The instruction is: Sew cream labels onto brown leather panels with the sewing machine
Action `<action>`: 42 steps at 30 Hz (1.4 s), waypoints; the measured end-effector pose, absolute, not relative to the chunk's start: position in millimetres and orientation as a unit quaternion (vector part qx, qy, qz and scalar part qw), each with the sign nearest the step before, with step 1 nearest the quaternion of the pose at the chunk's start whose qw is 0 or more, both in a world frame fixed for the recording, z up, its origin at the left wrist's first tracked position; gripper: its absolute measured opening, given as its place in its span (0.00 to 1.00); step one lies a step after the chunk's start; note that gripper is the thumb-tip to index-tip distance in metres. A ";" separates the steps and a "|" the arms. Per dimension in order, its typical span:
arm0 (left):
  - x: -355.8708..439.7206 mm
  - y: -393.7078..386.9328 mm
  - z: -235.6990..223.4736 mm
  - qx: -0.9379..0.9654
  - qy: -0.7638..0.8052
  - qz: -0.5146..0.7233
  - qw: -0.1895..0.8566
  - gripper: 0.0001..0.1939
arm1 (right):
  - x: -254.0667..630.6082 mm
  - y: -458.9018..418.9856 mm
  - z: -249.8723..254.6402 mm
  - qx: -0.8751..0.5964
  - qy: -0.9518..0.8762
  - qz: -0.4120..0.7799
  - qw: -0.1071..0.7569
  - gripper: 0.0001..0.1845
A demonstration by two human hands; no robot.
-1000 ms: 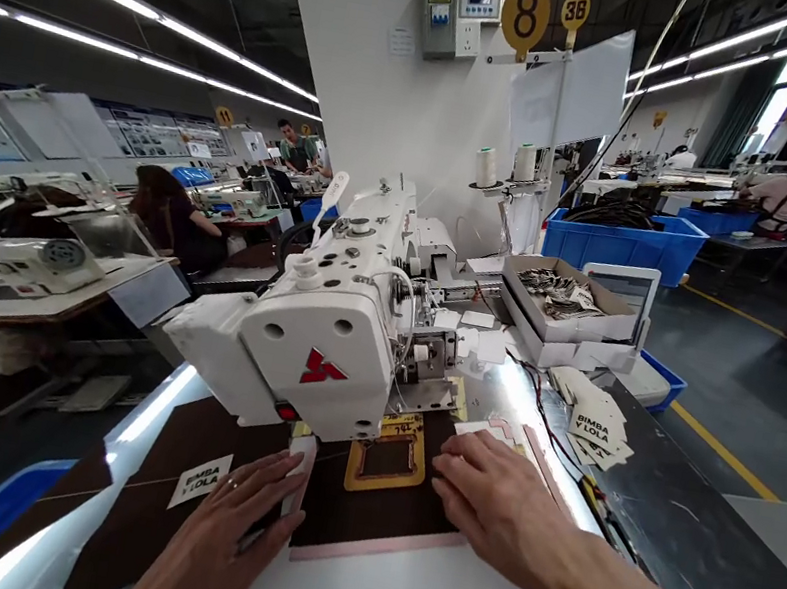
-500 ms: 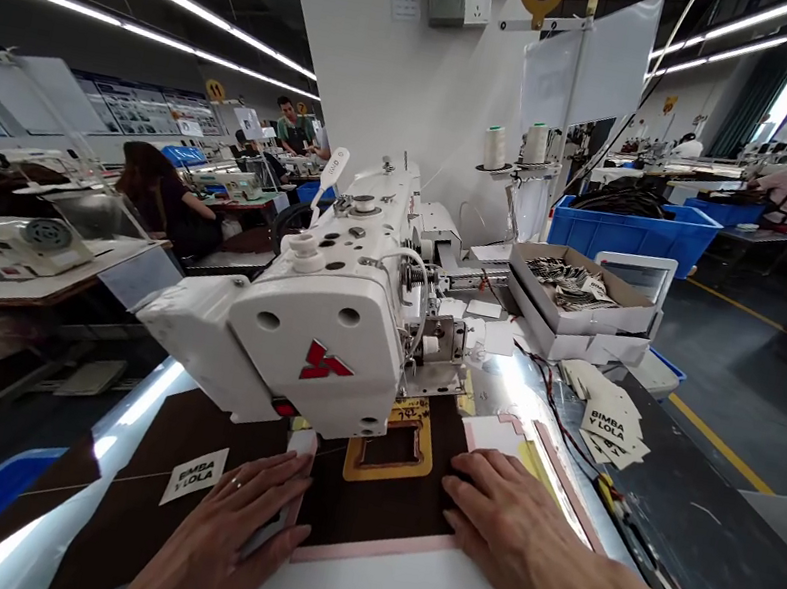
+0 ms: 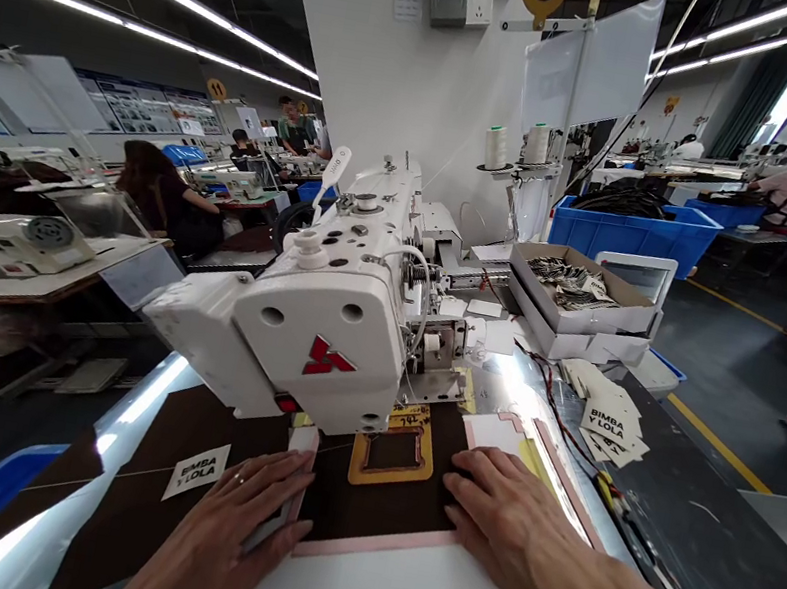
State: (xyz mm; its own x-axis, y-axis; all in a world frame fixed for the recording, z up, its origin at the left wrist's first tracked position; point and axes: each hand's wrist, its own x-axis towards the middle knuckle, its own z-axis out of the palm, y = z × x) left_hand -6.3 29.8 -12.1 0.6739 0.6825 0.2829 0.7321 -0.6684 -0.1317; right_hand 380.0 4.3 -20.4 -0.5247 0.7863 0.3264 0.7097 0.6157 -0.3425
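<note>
My left hand (image 3: 239, 521) lies flat with fingers outstretched, over a pale strip at the left edge of a dark brown fabric panel (image 3: 362, 514). On the panel's right side rest the fingertips of my right hand (image 3: 509, 523), also stretched out. Between the hands, a yellow rectangular frame (image 3: 389, 482) sits on the panel under the head of a white sewing machine (image 3: 327, 324). The machine head hides its needle. A white label printed "BIMBA Y LOLA" (image 3: 197, 473) lies on brown fabric beside my left hand. Pink-edged white board (image 3: 379, 587) borders the panel in front.
Right of the machine stand a cardboard box (image 3: 580, 312) of labels and a fanned label pile (image 3: 607, 419). Yellow-handled snips (image 3: 609, 493) lie on the dark tabletop. Behind are thread cones (image 3: 496, 147) and a blue crate (image 3: 632, 237). Other people work at machines farther off.
The yellow frame has shifted very slightly to the right under the machine head. Both my hands keep almost the same place and pose.
</note>
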 end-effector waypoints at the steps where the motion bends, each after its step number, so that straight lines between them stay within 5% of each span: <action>1: -6.2 29.6 -11.9 -0.907 -0.390 -0.105 0.117 0.24 | 379.9 4.1 -20.1 -0.431 -0.869 0.083 0.229 0.15; 42: -4.4 22.5 -7.8 -0.872 -0.468 -0.139 0.014 0.22 | 384.0 0.6 -26.9 -0.429 -0.867 0.039 0.250 0.15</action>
